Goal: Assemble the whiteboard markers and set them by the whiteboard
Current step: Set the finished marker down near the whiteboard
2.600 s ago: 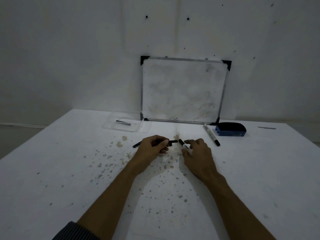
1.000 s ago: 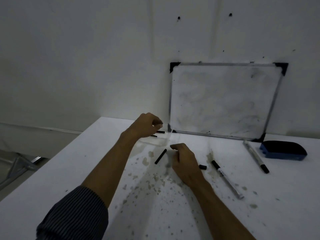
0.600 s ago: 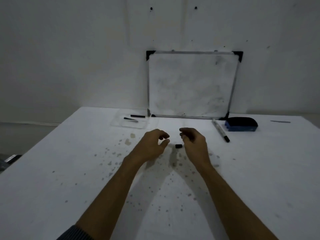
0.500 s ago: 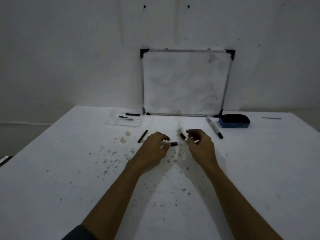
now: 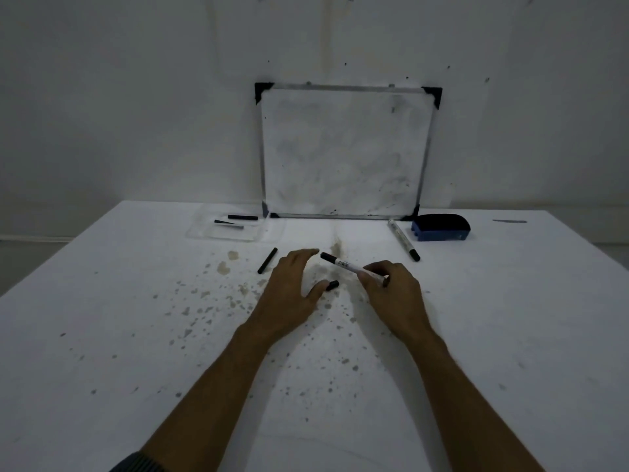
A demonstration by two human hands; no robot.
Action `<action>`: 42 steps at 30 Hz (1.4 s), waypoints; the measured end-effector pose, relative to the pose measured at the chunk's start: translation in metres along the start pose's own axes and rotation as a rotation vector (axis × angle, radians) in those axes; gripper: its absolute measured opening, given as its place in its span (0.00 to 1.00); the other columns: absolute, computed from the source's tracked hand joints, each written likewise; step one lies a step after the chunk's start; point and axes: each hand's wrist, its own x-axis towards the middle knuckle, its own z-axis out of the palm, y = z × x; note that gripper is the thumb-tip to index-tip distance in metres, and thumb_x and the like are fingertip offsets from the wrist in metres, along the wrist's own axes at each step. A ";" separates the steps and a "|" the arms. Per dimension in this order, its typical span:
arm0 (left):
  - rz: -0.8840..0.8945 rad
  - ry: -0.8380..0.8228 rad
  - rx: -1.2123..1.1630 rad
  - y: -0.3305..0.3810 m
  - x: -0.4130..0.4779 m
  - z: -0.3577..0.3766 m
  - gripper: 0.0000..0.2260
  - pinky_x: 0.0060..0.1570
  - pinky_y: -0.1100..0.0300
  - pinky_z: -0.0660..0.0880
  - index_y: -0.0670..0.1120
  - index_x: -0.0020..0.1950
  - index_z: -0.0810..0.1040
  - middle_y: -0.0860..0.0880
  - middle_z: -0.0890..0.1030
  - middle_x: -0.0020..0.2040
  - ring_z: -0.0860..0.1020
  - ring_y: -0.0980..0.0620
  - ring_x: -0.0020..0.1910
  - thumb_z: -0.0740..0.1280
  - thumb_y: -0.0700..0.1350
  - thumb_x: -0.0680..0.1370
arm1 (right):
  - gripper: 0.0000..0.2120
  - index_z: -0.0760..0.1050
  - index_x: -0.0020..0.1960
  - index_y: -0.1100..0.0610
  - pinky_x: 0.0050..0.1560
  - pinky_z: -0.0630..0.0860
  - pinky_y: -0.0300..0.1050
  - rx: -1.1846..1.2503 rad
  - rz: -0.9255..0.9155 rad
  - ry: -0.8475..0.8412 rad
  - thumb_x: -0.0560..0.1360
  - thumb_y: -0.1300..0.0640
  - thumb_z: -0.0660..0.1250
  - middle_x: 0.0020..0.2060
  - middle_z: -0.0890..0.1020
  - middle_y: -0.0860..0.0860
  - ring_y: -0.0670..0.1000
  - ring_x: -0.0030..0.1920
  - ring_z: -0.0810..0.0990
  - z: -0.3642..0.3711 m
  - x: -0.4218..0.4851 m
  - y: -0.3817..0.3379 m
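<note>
My right hand (image 5: 394, 289) pinches the rear end of a white marker body (image 5: 352, 268), lifted and angled up-left with its black end toward my left hand. My left hand (image 5: 289, 287) hovers open just left of it, fingers spread. A small black plug (image 5: 332, 285) lies on the table at my left thumb. A thin black rod (image 5: 267, 260) lies left of that hand. One complete capped marker (image 5: 403, 239) rests by the whiteboard (image 5: 343, 151), which leans against the wall.
A clear plastic tray (image 5: 207, 231) at the back left holds two thin black parts (image 5: 242, 217). A blue eraser (image 5: 440, 227) sits right of the whiteboard. A thin dark sliver (image 5: 509, 221) lies far right. The white table (image 5: 136, 335) is speckled with stains.
My right hand has lifted the white marker body off the table. My left hand has opened and let go of the small black plug, which now lies by the thumb.
</note>
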 end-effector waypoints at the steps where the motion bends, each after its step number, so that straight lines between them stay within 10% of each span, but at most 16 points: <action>1: 0.069 0.032 0.045 0.003 0.001 -0.001 0.27 0.76 0.54 0.64 0.47 0.78 0.70 0.48 0.73 0.77 0.70 0.50 0.76 0.71 0.53 0.82 | 0.14 0.82 0.60 0.53 0.50 0.75 0.40 0.049 -0.010 -0.019 0.79 0.47 0.70 0.54 0.83 0.51 0.50 0.52 0.81 -0.001 0.000 -0.004; 5: 0.302 0.100 0.204 0.013 0.004 -0.007 0.26 0.76 0.50 0.64 0.49 0.77 0.73 0.49 0.76 0.76 0.71 0.48 0.76 0.72 0.53 0.81 | 0.15 0.82 0.59 0.50 0.47 0.74 0.34 0.104 -0.124 -0.121 0.78 0.43 0.69 0.51 0.85 0.45 0.44 0.50 0.81 -0.001 -0.004 -0.015; 11: 0.406 0.207 0.239 0.019 0.003 -0.016 0.16 0.55 0.55 0.73 0.44 0.65 0.82 0.48 0.88 0.53 0.84 0.49 0.52 0.75 0.48 0.79 | 0.14 0.80 0.61 0.48 0.48 0.79 0.38 0.289 -0.168 -0.103 0.78 0.43 0.70 0.51 0.85 0.42 0.41 0.49 0.83 0.004 -0.008 -0.023; 17: 0.287 0.074 0.193 0.021 -0.004 -0.039 0.22 0.57 0.52 0.76 0.45 0.71 0.77 0.49 0.87 0.55 0.84 0.49 0.50 0.74 0.52 0.80 | 0.10 0.81 0.57 0.51 0.50 0.85 0.50 0.451 -0.065 -0.027 0.79 0.48 0.69 0.49 0.86 0.47 0.48 0.50 0.85 0.028 -0.020 -0.040; 23: 0.129 0.091 0.144 0.000 -0.013 -0.075 0.14 0.45 0.58 0.81 0.47 0.66 0.80 0.49 0.87 0.55 0.84 0.51 0.45 0.70 0.51 0.83 | 0.08 0.81 0.54 0.44 0.45 0.74 0.28 0.343 -0.191 -0.097 0.79 0.43 0.68 0.46 0.84 0.38 0.41 0.47 0.81 0.040 -0.019 -0.062; 31: -0.221 0.262 0.139 -0.055 -0.019 -0.100 0.14 0.53 0.48 0.82 0.48 0.65 0.84 0.46 0.86 0.56 0.84 0.46 0.54 0.66 0.52 0.84 | 0.15 0.80 0.62 0.53 0.53 0.82 0.49 -0.024 -0.177 -0.291 0.79 0.47 0.69 0.51 0.85 0.50 0.51 0.46 0.84 0.088 0.012 -0.088; 37: -0.166 0.206 0.171 -0.068 -0.020 -0.094 0.13 0.52 0.50 0.82 0.51 0.63 0.86 0.49 0.87 0.57 0.85 0.47 0.54 0.70 0.53 0.82 | 0.24 0.85 0.46 0.53 0.36 0.75 0.42 -0.167 0.093 -0.166 0.71 0.32 0.69 0.39 0.86 0.50 0.53 0.38 0.83 0.133 0.044 -0.112; 42: -0.218 0.224 0.067 -0.080 -0.014 -0.094 0.13 0.54 0.50 0.83 0.50 0.63 0.86 0.50 0.88 0.57 0.85 0.50 0.53 0.71 0.53 0.82 | 0.24 0.69 0.35 0.52 0.33 0.69 0.43 -0.264 0.166 -0.120 0.64 0.35 0.76 0.30 0.74 0.48 0.52 0.33 0.76 0.152 0.059 -0.128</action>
